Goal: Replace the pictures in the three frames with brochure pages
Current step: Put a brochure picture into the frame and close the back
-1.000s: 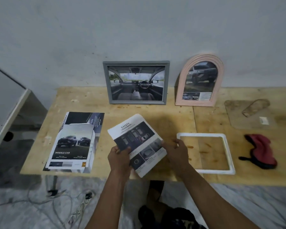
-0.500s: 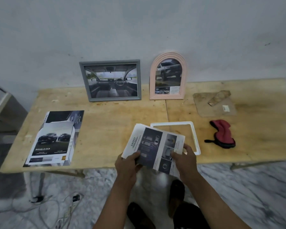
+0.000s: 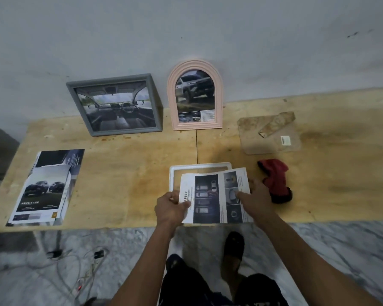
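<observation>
A "Safety" brochure page (image 3: 210,195) with dark car pictures lies over the white frame (image 3: 199,166), which rests flat on the table near the front edge. My left hand (image 3: 169,208) grips the page's left edge. My right hand (image 3: 255,200) presses on its right side, fingers spread. A grey frame (image 3: 113,104) with a car-interior picture and a pink arched frame (image 3: 195,96) with a car picture lean upright against the wall. A stack of brochures (image 3: 47,191) lies at the table's left.
The wooden table (image 3: 124,168) also bears a red cloth (image 3: 274,180) just right of my right hand and a worn backing board (image 3: 268,133) with its stand at the back right. Cables (image 3: 75,268) lie on the marble floor below.
Both hands carried the page to the right and turned it sideways, from in front of the grey frame onto the white frame. The camera view also shifted right.
</observation>
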Demonstrator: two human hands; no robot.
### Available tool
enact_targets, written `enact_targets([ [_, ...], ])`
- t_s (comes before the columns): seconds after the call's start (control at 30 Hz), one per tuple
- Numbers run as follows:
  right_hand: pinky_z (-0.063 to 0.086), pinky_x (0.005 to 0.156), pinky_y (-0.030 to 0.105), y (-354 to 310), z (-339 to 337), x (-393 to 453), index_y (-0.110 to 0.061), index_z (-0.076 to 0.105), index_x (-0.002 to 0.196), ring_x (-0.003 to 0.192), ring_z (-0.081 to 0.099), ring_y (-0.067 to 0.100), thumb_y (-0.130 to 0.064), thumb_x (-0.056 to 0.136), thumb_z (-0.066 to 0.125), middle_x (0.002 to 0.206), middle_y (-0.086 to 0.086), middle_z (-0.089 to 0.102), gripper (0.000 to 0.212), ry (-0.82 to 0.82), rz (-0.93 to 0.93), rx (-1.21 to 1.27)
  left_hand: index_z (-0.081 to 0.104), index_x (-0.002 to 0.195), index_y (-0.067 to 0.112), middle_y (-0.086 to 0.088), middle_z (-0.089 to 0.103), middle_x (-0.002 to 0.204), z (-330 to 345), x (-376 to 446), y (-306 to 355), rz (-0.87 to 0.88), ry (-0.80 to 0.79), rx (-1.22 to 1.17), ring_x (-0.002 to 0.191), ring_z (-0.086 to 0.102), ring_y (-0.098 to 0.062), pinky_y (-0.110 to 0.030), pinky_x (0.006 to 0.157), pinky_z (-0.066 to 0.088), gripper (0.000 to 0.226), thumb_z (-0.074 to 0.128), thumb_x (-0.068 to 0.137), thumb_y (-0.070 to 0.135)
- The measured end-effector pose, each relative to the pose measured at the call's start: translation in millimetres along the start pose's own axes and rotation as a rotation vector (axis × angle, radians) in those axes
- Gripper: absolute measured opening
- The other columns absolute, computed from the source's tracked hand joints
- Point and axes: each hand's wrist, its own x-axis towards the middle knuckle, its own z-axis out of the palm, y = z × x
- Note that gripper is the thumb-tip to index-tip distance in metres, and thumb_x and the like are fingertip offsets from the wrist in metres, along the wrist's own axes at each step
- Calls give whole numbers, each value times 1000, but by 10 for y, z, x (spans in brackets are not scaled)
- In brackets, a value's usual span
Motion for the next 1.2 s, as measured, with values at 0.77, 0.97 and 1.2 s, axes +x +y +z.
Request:
enact_targets([
  [0.77,58,79,42,32,95,426,-13,53,126,94,67,25,-8,87,62,113,7,68,40,125,-200,-219,62,92,24,1,63,85,21,553,-10,32,135,211,79,55,-21,-25,69,40,20,64,86,5],
  [0.97,53,66,26,72,262,342,-16,55,121,84,66,16,-7,86,64,103,0,68,37,124,-156,-183,66,91,24,3,66,84,20,594,-36,27,134,189,82,62,-21,-24,73,43,20,67,85,5],
  [1.2,42,56,8,68,454,315,-17,57,118,76,57,5,-9,87,65,98,-4,62,33,92,-156,-282,73,102,14,-4,72,92,28,627,-67,63,152,183,85,63,-24,-30,77,50,14,63,94,19],
])
